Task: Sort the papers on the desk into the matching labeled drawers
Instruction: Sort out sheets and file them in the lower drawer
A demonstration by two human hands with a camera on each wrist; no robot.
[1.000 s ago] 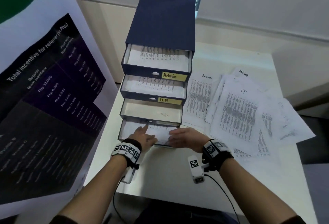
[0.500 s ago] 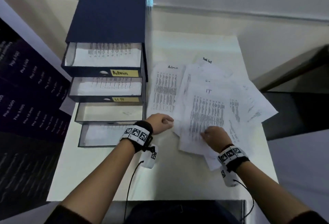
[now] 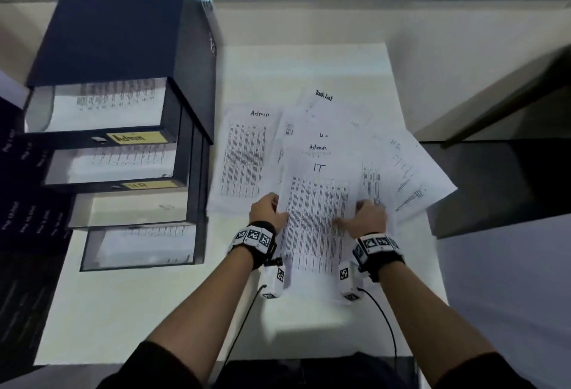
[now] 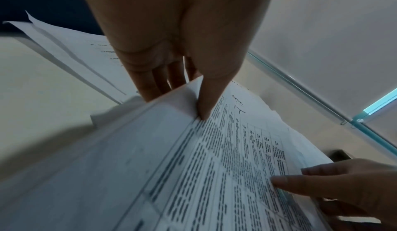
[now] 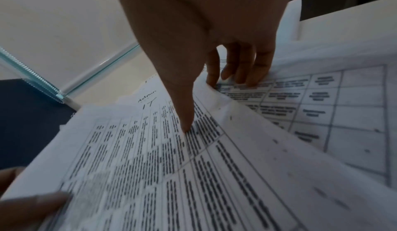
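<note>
Papers [image 3: 315, 203] right of drawer unit [image 3: 123, 48]

— What is sitting on the white desk [image 3: 148, 311]?
— A dark blue drawer cabinet [image 3: 123, 33] is standing on its left side, with four drawers pulled out.
— And beside it?
— A spread of printed papers [image 3: 411, 172] is lying on the right half, overlapping each other, and one sheet headed "Admin" [image 3: 244, 160] is lying flat just beside the cabinet.

Right hand [image 5: 206, 36] pinching IT sheet [image 5: 150, 158]
</note>
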